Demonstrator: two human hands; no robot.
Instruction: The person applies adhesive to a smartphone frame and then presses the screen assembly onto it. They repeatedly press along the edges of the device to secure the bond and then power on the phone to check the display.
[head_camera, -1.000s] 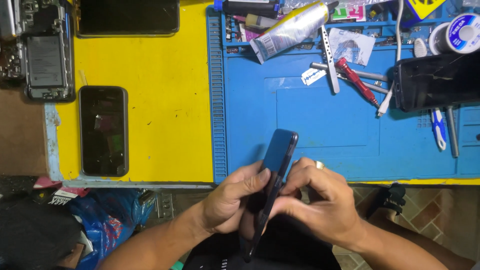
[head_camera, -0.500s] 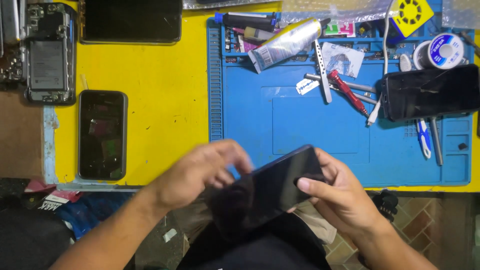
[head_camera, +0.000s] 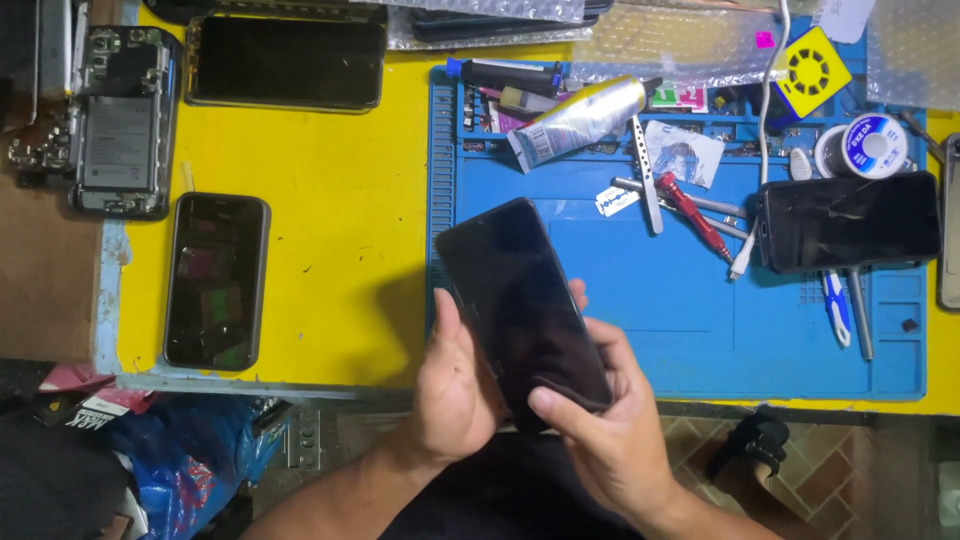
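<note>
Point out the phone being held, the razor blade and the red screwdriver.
Held phone (head_camera: 520, 300), head view, middle of its dark screen.
Razor blade (head_camera: 610, 202), head view, centre of the blade on the blue mat.
Red screwdriver (head_camera: 690, 212), head view, on its red handle.

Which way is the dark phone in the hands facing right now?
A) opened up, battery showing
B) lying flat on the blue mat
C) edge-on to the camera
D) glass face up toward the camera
D: the dark phone shows its broad glossy face, held above the blue mat by the left hand and right hand.
</note>
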